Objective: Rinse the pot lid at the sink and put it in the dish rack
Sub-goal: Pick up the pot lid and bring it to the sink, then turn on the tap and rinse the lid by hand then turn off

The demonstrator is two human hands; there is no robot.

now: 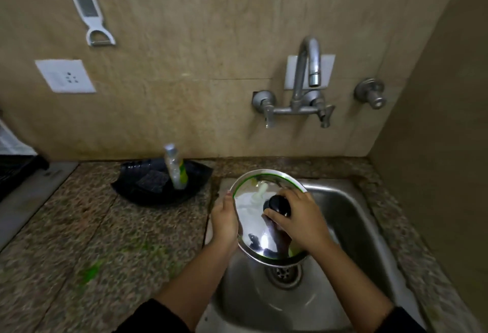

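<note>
A round steel pot lid (250, 229) with a black knob (278, 204) is held over the steel sink (351, 216), top side facing me, above the drain (284, 274). My right hand (298, 221) grips the knob. My left hand (224, 220) presses against the lid's left rim. The wall tap (307, 74) stands behind the sink with no water coming from its spout. At the far left edge a dark rack-like object (15, 171) shows only in part.
A black tray (158, 182) on the granite counter (92, 240) holds a scrub pad and a dish soap bottle (175, 166). A white grater (84, 2) hangs on the wall above a socket (64, 75). A second valve (369, 92) sticks out at the right.
</note>
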